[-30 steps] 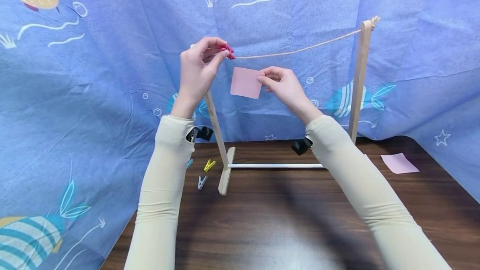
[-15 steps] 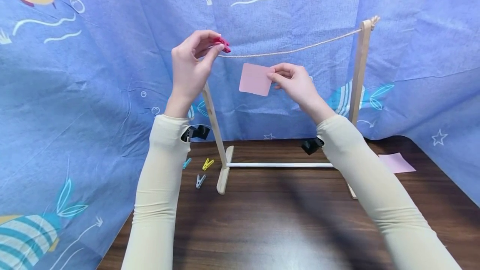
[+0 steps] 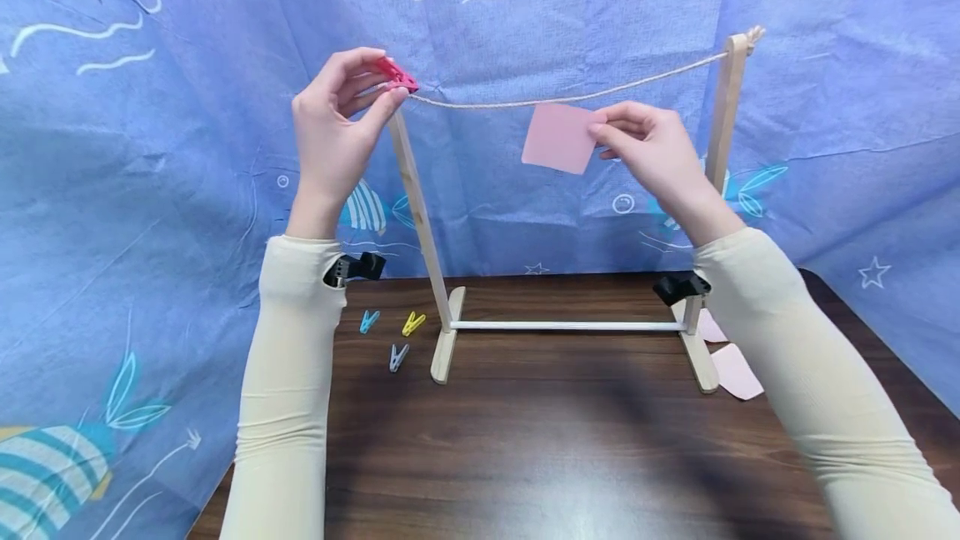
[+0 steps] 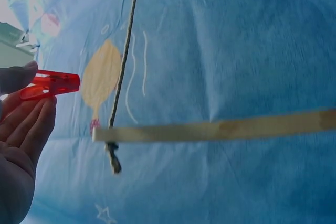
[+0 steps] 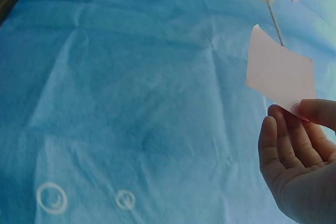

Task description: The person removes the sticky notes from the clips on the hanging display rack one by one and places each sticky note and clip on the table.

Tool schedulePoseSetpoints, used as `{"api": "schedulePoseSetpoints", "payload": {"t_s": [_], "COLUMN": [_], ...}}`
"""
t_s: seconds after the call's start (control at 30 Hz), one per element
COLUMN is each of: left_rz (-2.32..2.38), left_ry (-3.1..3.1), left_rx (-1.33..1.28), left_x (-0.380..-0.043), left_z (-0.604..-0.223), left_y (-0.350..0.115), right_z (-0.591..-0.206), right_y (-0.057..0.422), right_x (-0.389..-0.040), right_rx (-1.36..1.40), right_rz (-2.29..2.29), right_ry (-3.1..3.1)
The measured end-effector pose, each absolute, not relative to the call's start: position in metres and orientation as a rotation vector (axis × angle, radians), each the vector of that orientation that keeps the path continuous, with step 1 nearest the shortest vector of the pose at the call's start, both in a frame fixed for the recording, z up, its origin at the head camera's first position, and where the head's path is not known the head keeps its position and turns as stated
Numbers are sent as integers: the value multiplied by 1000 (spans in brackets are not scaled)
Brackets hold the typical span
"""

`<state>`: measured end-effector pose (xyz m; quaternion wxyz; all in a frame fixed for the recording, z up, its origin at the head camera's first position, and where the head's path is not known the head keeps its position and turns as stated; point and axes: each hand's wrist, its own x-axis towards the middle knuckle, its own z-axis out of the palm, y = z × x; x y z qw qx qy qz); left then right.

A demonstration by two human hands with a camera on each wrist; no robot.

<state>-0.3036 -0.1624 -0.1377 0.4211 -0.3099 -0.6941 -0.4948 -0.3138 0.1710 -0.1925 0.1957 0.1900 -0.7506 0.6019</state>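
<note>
A red clothespin (image 3: 399, 76) is pinched between the thumb and fingers of my left hand (image 3: 337, 115), near the left end of the rope (image 3: 480, 106). In the left wrist view the clothespin (image 4: 55, 83) is apart from the rope (image 4: 126, 51). My right hand (image 3: 652, 148) pinches a square of pink paper (image 3: 558, 138) by its right edge. The paper's top edge lies close to the sagging middle of the rope; whether they touch I cannot tell. In the right wrist view the paper (image 5: 278, 69) tilts and curls slightly at a corner.
A wooden stand with a left post (image 3: 420, 215), a right post (image 3: 726, 115) and a white crossbar (image 3: 562, 326) carries the rope. Blue (image 3: 369, 321), yellow (image 3: 413, 322) and grey (image 3: 398, 357) clothespins lie left of it. More pink paper (image 3: 737, 372) lies by its right foot, partly behind the sleeve.
Both hands have moved apart and slightly up: the left one leftward with the red clothespin, the right one rightward with the pink paper. Both things stay held.
</note>
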Motion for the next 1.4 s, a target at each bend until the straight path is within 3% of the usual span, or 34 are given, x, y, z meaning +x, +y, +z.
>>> {"api": "schedulePoseSetpoints", "payload": {"t_s": [0.87,1.4], "left_rz": [-1164,-1053], "left_ry": [-1777,-1950], "left_rx": [-440,-283], "left_x": [-275,-281], "left_z": [-169,-238], "left_y": [-238,-292], "right_z": [-199,-252], "right_y": [278,323], "right_x": [-255,-247], "right_rx": [625,482], "right_rz": [2088,2070], "right_ry": [-1322,-1364]}}
